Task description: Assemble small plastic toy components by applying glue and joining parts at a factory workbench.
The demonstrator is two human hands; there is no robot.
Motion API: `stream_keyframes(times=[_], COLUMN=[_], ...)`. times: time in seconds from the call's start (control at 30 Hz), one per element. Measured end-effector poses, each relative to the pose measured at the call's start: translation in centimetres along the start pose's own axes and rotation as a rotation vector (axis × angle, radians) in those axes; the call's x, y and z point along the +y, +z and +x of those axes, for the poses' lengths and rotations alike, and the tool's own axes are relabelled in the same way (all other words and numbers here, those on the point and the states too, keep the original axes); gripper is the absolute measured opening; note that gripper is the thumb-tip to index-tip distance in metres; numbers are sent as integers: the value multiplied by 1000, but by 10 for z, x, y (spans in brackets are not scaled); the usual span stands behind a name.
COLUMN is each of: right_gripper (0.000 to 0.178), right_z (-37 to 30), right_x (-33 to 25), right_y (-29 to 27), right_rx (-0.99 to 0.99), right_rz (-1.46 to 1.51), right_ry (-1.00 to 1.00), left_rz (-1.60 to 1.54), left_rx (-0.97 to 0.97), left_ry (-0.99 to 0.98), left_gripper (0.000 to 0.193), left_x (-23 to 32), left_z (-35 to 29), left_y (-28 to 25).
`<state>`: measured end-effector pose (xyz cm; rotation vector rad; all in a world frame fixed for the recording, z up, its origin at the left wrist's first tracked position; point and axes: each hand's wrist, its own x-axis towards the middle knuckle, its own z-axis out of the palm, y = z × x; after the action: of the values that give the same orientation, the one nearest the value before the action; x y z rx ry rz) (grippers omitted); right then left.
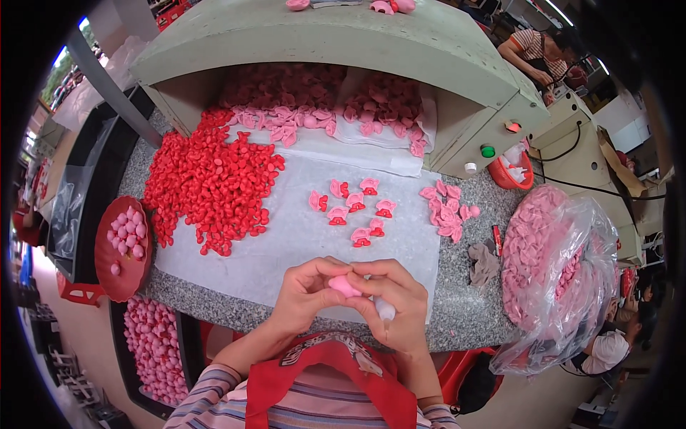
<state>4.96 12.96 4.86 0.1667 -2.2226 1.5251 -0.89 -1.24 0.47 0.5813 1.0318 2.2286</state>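
Note:
Above the table's near edge my left hand [306, 293] and my right hand [401, 304] meet, fingers closed around a small pink molded piece [345, 286]. A whitish bottle or tube [384, 309] is also tucked in my right hand; its lower part shows under the fingers. Beyond my hands, several pink-and-red joined pieces [356, 201] lie spaced out on a white sheet [286, 250]. To their left spreads a big heap of small red parts [214, 182]. A smaller pile of loose pink pieces [449, 209] lies right of them. Fingers hide part of the held piece.
A pale green machine [343, 43] with a low opening spans the back, pink pieces inside. On the left are a red bowl [103, 250] of pink balls and a black crate [182, 336]. A plastic bag of pink parts [532, 257] stands right. A co-worker [543, 53] sits far right.

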Motion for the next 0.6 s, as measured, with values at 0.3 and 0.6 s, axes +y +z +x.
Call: stream_keyframes(times=[0.3,0.6], right_gripper=[32,32], right_z=[-14,-7], right_x=[-2,-8], right_y=[15,3], right_rx=[267,134], right_rz=[-182,1], right_ry=[179,240], left_rz=[-920,-275], left_rx=[202,66], left_ry=[-494,-213], left_gripper=[43,38], left_x=[-18,-11], left_z=[6,-1], left_y=[16,-5])
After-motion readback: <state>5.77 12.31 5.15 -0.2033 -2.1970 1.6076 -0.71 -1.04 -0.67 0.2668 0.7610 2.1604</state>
